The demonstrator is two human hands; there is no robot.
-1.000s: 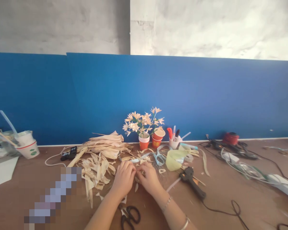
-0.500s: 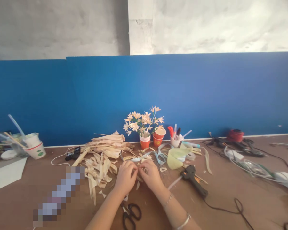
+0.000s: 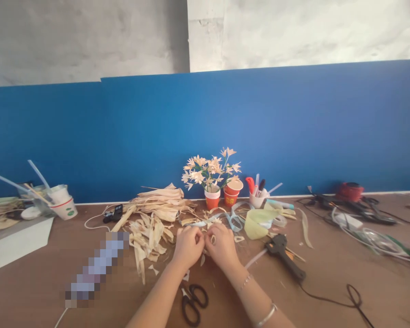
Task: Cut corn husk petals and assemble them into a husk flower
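Partition [image 3: 143, 132]: blue, deeper at left, paler and violet-tinged at right. Wall [image 3: 89, 41]: mottled grey, lighter at right. Desk [image 3: 232, 291]: plain brown. Flowers [image 3: 212, 167]: cream with a peach tint, on green stems. Two paper cups [image 3: 212, 199] [image 3: 231, 199]: orange-red, one with yellow marking. Paper cup at left [image 3: 65, 210]: white, red band below the rim, green print. Dried husks [image 3: 159, 202]: straw to pale tan, streaked. Ribbons: one pale yellow-green [image 3: 255, 224], one light blue [image 3: 235, 220]. Glue gun [image 3: 286, 256]: black. Scissors [image 3: 193, 304]: black handles. Bangle [image 3: 268, 315]: silver. Round object [image 3: 350, 192]: red, black on top.
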